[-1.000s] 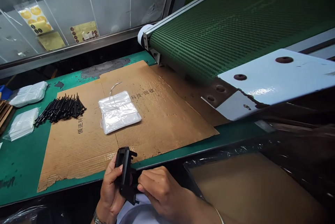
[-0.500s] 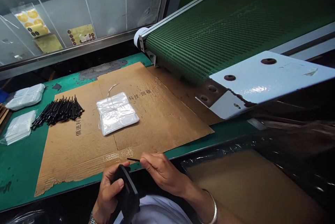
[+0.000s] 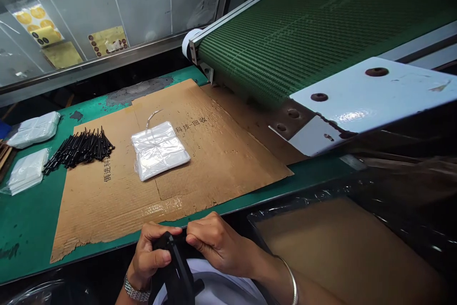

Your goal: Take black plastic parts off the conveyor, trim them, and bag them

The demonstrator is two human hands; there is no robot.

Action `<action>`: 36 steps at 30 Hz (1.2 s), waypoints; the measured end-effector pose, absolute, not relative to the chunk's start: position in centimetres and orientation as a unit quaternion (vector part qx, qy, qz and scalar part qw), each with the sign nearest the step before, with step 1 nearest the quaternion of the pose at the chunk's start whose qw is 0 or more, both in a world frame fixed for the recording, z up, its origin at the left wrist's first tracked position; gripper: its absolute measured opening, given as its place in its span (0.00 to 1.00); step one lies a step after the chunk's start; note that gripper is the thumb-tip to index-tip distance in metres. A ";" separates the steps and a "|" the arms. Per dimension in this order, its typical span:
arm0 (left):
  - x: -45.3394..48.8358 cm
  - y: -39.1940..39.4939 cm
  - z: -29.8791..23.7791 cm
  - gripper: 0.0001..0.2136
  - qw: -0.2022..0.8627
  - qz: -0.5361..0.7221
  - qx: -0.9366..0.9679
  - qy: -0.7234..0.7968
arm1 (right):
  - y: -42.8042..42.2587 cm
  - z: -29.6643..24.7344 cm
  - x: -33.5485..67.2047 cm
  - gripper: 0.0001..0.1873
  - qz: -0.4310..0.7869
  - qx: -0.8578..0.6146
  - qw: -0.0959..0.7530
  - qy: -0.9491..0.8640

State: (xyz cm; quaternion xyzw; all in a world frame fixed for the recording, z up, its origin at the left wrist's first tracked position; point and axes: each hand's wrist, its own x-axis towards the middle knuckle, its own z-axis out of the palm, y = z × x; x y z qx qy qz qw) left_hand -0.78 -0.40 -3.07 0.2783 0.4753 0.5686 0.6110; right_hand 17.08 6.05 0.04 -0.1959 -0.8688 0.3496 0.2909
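My left hand (image 3: 150, 252) is closed around a black plastic part (image 3: 178, 274), a flat-faced piece with a short stub on its lower right side, held in front of my body. My right hand (image 3: 217, 243) is pinched shut right beside the part's upper end, its fingers close to my left fingertips. The thin black rod in its grip barely shows against the dark background. Beyond my hands, a tied bundle of clear plastic bags (image 3: 160, 150) lies on a cardboard sheet (image 3: 221, 167). A pile of thin black rods (image 3: 82, 148) lies to its left.
More stacks of plastic bags, one upper (image 3: 37, 129) and one lower (image 3: 28, 172), lie on the green table (image 3: 21, 221) at left. A green conveyor belt (image 3: 285, 43) with a white metal end plate (image 3: 389, 95) slopes in from the right. An open plastic-lined box (image 3: 321, 243) stands at lower right.
My right hand has moved slightly left and down, bringing the rod's tip to the black part. The rod, plainly visible before, is now mostly hidden. The part has shifted slightly down.
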 end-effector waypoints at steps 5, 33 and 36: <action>-1.0 -0.4 -3.8 0.14 0.599 0.581 0.264 0.484 | 5.4 0.3 17.7 0.27 0.341 -0.157 0.295 -0.879; 3.2 1.7 -1.4 0.12 0.663 0.635 -0.029 0.397 | 4.2 -0.8 16.8 0.26 0.226 -0.237 0.436 -0.839; 2.6 1.4 -1.2 0.23 0.657 0.640 0.045 0.397 | 5.3 0.5 17.3 0.24 0.228 -0.264 0.407 -0.844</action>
